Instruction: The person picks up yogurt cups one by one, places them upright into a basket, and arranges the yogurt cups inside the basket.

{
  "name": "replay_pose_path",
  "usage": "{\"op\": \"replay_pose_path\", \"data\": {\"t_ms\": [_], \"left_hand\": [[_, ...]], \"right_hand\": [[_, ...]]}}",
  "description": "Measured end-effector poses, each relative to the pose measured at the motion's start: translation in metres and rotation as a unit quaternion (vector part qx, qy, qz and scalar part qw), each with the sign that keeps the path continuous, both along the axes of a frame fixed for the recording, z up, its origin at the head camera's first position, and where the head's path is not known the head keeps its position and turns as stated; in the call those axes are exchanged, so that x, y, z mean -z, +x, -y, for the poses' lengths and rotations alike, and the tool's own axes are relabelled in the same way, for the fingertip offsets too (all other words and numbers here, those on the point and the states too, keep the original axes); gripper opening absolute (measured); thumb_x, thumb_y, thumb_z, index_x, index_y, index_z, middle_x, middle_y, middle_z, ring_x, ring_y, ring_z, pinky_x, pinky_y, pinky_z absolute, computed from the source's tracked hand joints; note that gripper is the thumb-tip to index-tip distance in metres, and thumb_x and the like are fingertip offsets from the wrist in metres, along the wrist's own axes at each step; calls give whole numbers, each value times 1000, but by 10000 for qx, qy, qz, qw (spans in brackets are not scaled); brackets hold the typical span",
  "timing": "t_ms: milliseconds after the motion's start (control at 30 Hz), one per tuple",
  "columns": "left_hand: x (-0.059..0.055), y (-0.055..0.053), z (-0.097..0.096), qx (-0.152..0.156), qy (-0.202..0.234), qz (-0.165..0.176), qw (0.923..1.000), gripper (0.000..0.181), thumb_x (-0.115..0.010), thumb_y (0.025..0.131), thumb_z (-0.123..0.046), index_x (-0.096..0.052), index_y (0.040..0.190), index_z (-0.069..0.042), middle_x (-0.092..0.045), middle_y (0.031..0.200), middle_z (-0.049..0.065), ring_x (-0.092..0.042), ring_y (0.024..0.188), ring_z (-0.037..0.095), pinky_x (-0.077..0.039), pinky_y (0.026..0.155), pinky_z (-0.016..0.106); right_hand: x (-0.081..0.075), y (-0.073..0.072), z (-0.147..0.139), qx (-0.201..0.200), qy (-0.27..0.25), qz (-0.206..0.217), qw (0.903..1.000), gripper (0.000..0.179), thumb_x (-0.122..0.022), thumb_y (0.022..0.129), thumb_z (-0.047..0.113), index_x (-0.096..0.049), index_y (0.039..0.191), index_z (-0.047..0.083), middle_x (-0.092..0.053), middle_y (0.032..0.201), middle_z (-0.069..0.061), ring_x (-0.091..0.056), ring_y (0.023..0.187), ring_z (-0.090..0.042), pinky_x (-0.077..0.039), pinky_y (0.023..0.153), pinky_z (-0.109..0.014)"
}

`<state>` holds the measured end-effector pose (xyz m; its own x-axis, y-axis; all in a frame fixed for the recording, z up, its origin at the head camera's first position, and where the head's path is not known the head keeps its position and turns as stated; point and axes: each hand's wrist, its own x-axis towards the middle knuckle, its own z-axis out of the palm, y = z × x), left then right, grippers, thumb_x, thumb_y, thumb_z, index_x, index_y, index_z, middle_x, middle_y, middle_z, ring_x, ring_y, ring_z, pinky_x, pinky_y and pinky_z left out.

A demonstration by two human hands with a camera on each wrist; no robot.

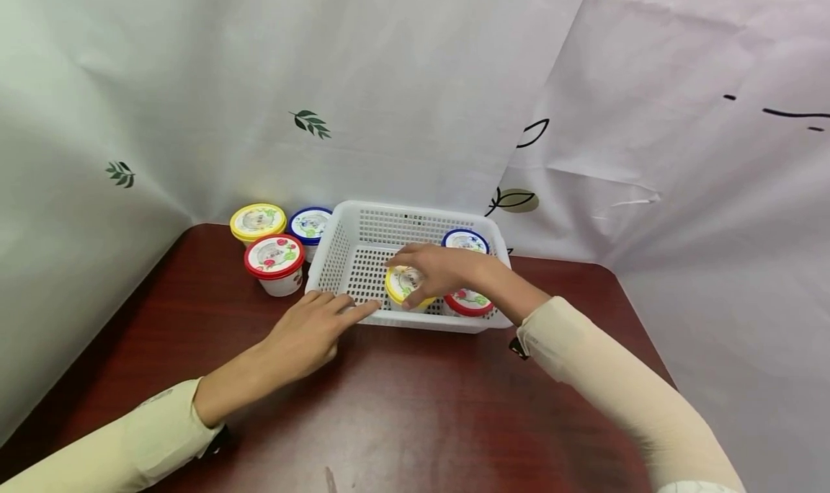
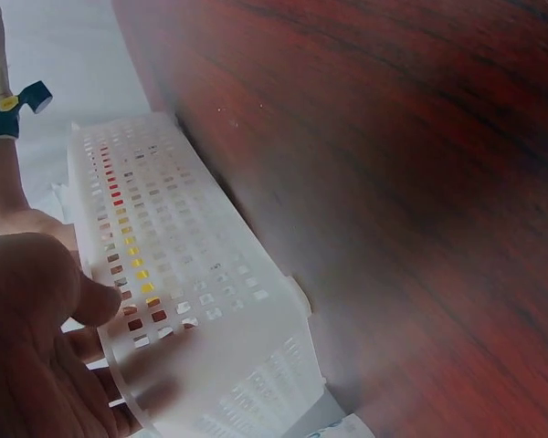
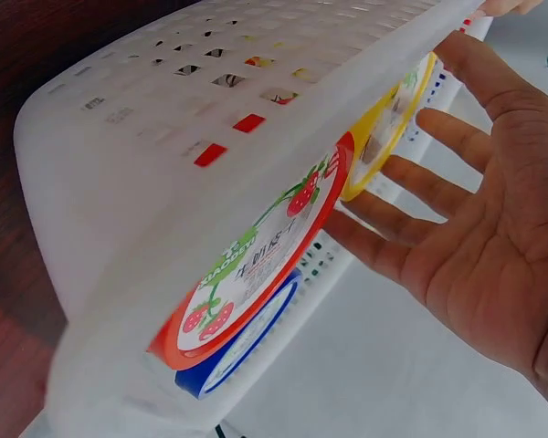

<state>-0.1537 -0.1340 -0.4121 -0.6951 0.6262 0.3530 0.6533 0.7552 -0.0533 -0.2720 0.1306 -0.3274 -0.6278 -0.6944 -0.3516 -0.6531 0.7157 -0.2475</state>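
Observation:
A white perforated plastic basket (image 1: 410,321) stands on the table. At its front left corner my left hand (image 1: 311,334) holds the rim, thumb on the outer wall (image 2: 164,246) and fingers over the edge. Inside, toward the middle, is a tub with a yellow lid (image 1: 403,280). My right hand (image 1: 437,268) reaches over it with fingers and thumb spread around the lid. In the right wrist view the fingers (image 3: 429,182) look nearly straight beside the yellow lid (image 3: 384,137). A red-lidded tub (image 1: 468,304) and a blue-lidded tub (image 1: 465,241) sit at the basket's right end.
Left of the basket, three more tubs stand close together: yellow-lidded (image 1: 258,220), red-lidded (image 1: 275,259) and blue-lidded (image 1: 310,224). The dark red wooden table (image 1: 389,414) runs back to a white curtain (image 1: 389,104) with leaf prints, close behind the basket.

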Motion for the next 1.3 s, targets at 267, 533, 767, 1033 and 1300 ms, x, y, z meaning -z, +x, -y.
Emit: {"op": "replay_pose_path", "data": {"t_ms": [267, 533, 767, 1033, 1300], "left_hand": [[3, -1, -7, 104, 337, 129, 9993, 50, -78, 105, -22, -70, 154, -24, -78, 116, 6, -74, 105, 31, -59, 94, 51], [0, -1, -5, 139, 616, 302, 9975, 49, -76, 107, -32, -71, 154, -22, -78, 119, 5, -73, 110, 29, -56, 101, 53], [-18, -10, 6, -23, 925, 244, 9954, 47, -76, 106, -35, -74, 151, -20, -79, 122, 10, -73, 117, 34, -55, 106, 58], [-39, -32, 30, -446, 1270, 302, 9904, 45, -75, 106, -29, -74, 149, -13, -78, 125, 16, -72, 118, 41, -55, 102, 64], [-42, -54, 63, -829, 1527, 303, 9843, 44, -72, 106, -21, -72, 149, -7, -76, 123, 26, -70, 107, 48, -52, 93, 66]], "right_hand": [[-4, 19, -38, 383, -788, -343, 9956, 83, -85, 99, 47, -50, 171, 24, -43, 180, -13, -38, 169, -40, -40, 133, -65], [-5, 42, -71, 658, -1141, -973, 9865, 78, -86, 99, 44, -56, 167, 20, -54, 173, -15, -51, 161, -41, -45, 129, -63], [3, 59, -92, 736, -1223, -1130, 9833, 73, -83, 101, 49, -61, 163, 19, -58, 170, -10, -54, 159, -39, -47, 128, -62], [15, 81, -116, 915, -1306, -1342, 9780, 69, -88, 98, 42, -66, 159, 19, -60, 167, -11, -57, 154, -39, -54, 121, -59], [33, 100, -130, 504, -1551, -2005, 9660, 60, -93, 94, 29, -74, 150, 18, -72, 152, -12, -68, 142, -36, -57, 117, -56]]}}
